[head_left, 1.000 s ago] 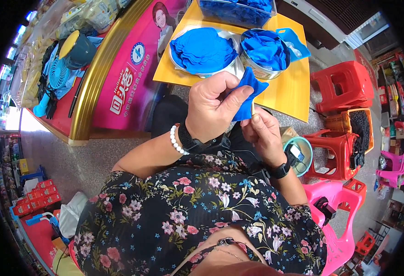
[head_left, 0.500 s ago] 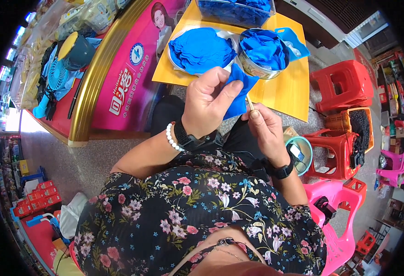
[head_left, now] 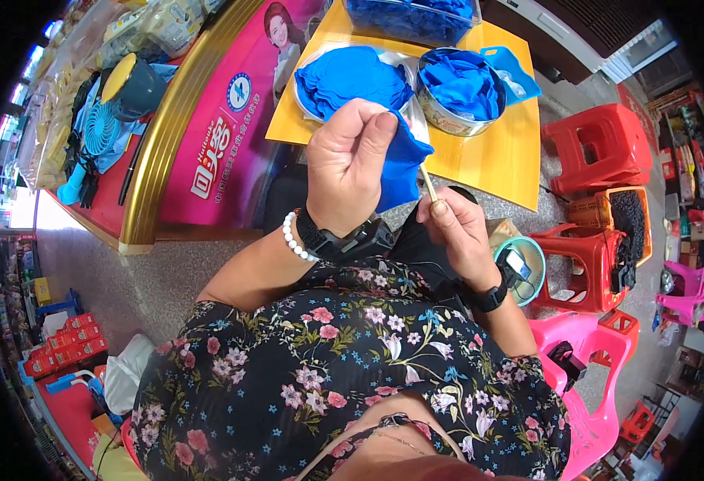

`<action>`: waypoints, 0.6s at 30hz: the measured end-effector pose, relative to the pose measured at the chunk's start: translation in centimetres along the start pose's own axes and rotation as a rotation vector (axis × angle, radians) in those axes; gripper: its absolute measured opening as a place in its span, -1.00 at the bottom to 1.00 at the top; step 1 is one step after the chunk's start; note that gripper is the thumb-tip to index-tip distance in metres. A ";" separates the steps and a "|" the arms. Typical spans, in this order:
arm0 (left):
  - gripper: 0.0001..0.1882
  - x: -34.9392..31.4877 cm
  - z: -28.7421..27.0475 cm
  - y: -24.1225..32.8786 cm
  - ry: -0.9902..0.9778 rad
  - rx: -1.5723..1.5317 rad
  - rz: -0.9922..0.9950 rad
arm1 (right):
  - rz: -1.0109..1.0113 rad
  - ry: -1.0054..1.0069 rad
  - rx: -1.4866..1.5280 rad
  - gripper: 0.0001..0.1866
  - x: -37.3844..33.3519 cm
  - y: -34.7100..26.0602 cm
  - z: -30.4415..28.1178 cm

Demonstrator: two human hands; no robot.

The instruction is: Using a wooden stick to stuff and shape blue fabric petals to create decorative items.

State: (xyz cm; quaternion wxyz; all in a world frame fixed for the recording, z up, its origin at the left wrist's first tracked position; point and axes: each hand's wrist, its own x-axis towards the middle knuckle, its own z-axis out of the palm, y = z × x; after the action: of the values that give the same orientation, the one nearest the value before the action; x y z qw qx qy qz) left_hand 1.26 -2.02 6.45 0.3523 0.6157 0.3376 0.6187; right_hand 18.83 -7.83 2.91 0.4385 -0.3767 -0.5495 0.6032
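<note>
Left hand: the left hand is raised over the near edge of the yellow tabletop, back of the hand toward the camera; its grip is pressed together, thumb against fingers, pinching the blue cloth piece.
Blue cloth piece: it hangs from the left hand, between the two hands, in the air just before the tabletop; its lower edge is near the stick.
Right hand: the right hand is lower and to the right, near the left one; its grip is closed, thumb and forefinger pinching a thin pale stick.
Stick: it points up and a little left, its top at the blue cloth piece; if it touches the cloth, I cannot tell.
Wrists: a white bead bracelet and a black band on the left, a black watch on the right.
Tabletop: it carries a round metal tray with blue pieces, a metal bowl with more blue pieces, and a blue scoop.
Around: red plastic stools stand to the right, a pink chair is lower right.
</note>
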 end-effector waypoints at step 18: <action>-0.90 -0.1 1.5 0.4 -0.014 -0.524 -0.240 | 0.002 -0.044 0.207 -0.66 0.3 -0.2 -0.7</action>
State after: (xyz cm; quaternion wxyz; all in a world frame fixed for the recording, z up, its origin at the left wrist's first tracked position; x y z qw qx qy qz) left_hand 2.75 -2.36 6.74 0.5723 0.4638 0.2341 0.6344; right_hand 19.43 -7.31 3.08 0.4624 -0.3166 -0.4932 0.6654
